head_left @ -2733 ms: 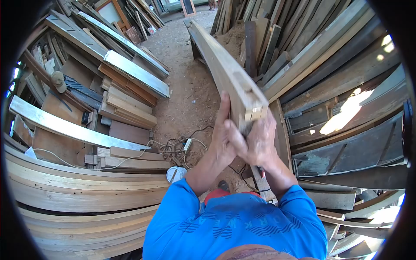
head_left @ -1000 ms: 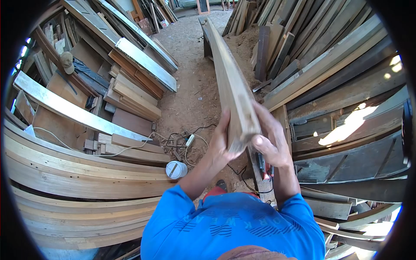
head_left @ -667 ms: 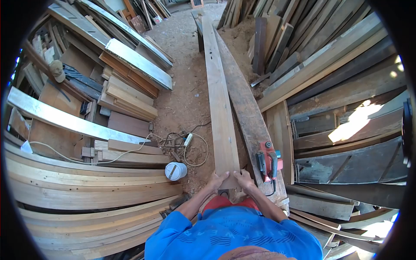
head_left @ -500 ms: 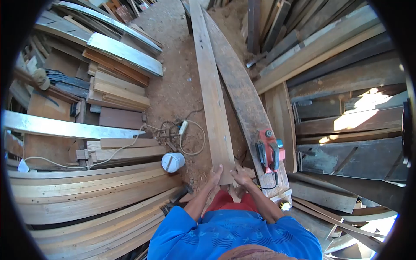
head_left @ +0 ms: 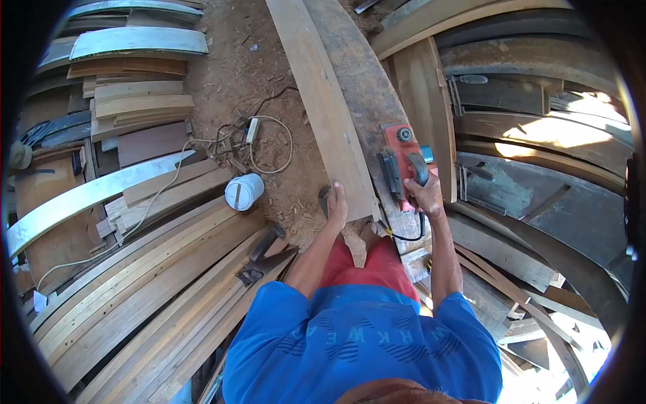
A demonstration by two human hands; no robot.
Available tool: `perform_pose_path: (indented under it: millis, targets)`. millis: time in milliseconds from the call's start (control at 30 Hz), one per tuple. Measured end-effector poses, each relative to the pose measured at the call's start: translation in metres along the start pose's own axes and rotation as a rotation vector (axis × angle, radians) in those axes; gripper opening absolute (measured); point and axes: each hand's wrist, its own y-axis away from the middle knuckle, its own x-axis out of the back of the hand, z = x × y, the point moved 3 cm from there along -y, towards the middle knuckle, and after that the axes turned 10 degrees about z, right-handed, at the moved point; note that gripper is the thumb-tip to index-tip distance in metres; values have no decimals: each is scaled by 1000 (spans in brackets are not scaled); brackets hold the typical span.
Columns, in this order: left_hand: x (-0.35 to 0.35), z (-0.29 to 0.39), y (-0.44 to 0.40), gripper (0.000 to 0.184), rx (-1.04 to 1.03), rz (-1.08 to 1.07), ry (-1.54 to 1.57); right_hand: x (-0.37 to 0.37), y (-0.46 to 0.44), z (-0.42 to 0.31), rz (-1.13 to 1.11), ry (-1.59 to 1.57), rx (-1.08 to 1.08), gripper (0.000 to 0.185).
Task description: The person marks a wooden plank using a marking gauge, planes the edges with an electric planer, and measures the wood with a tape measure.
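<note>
A long pale wooden plank (head_left: 326, 111) stretches away from my body, its near end close to my red shorts. My left hand (head_left: 336, 205) is closed on the plank's left edge near that end, with some fingers hidden. On the weathered wider board (head_left: 367, 77) to the right rests a red electric hand planer (head_left: 397, 161), its black cord trailing toward me. My right hand (head_left: 425, 194) is wrapped around the rear of the planer's dark handle.
A white bucket (head_left: 244, 192) stands on the dirt floor at left, near a power strip (head_left: 253, 130) with a looping cord. Stacked planks (head_left: 134, 269) line the left side. More boards (head_left: 531, 185) lean and lie along the right.
My right hand has left the plank's end and taken hold of the planer's handle. My left hand stays at the plank's left edge. The whole view has shifted.
</note>
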Motion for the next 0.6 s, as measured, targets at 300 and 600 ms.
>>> perform_pose_path:
  millis: [300, 600]
  targets:
    - [-58, 7, 4, 96, 39, -237, -149, 58, 62, -39, -14, -46, -1, 28]
    - [-40, 25, 31, 100, 533, -407, 502, 32, 94, 12, -193, -134, 14, 60]
